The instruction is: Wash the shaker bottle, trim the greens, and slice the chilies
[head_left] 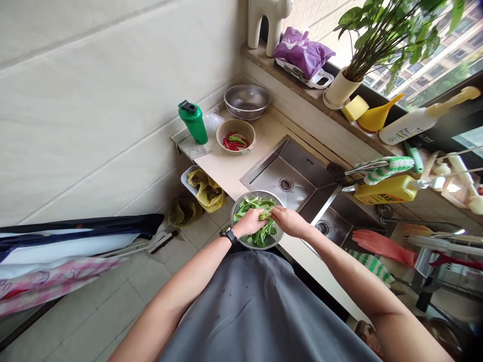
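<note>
Your left hand [251, 222] and right hand [289, 220] meet over the strainer [237, 207]. Both are closed on the same piece of greens [264, 214], held between them just above the pile. The rest of the greens lie in the strainer, which sits on the counter [226, 171] at its front edge, just beside the sink [302, 171].

That spot looks risky. Lean on the near rim or tug hard and the strainer could tip off the counter toward the floor [151, 281], or slide sideways into the sink. Torn bits may also drop past the rim onto your clothes.

Counted:
- One strainer of greens.
- One steel bowl [247, 100] at the back.
- One basket [220, 131] holding red and green chillies [234, 142]; there are too many, too small, to number.
- One green bottle [193, 122].
- Two drains, one [286, 184] in the far basin and one [321, 228] in the near.
</note>
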`<state>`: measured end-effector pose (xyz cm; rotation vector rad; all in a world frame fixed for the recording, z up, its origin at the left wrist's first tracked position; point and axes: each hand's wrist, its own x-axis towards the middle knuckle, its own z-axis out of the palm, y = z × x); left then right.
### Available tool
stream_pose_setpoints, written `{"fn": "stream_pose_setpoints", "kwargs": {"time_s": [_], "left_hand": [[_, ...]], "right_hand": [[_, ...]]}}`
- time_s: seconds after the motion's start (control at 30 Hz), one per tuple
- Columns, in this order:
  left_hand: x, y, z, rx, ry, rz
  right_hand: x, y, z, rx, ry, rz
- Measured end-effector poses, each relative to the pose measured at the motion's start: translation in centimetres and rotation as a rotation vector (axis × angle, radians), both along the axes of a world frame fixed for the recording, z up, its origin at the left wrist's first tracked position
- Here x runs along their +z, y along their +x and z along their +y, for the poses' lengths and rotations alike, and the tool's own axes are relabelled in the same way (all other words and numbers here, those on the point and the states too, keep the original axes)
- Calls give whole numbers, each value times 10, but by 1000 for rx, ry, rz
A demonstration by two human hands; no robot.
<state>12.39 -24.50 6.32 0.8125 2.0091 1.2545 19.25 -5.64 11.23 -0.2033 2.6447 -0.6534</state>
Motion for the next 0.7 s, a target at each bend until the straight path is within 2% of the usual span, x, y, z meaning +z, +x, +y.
{"fn": "stream_pose_setpoints", "kwargs": {"time_s": [0.1, 0.27, 0.4, 0.47, 0.5, 0.57, 0.7], "left_hand": [[1, 0, -2, 21, 4, -39], [3, -2, -6, 34, 26, -42], [6, -2, -11, 47, 60, -77], [8, -1, -15, 57, 109, -141], [10, 0, -18, 62, 135, -183], [13, 1, -22, 78, 181, -271], [18, 4, -27, 202, 304, -357]], "right_hand": [[3, -5, 0, 72, 41, -42], [5, -16, -1, 49, -16, -81], [5, -24, -6, 140, 56, -106], [4, -26, -9, 145, 2, -125], [3, -27, -12, 122, -85, -141], [0, -25, -18, 7, -369, -218], [-8, -17, -40, -492, -1024, -536]]}}
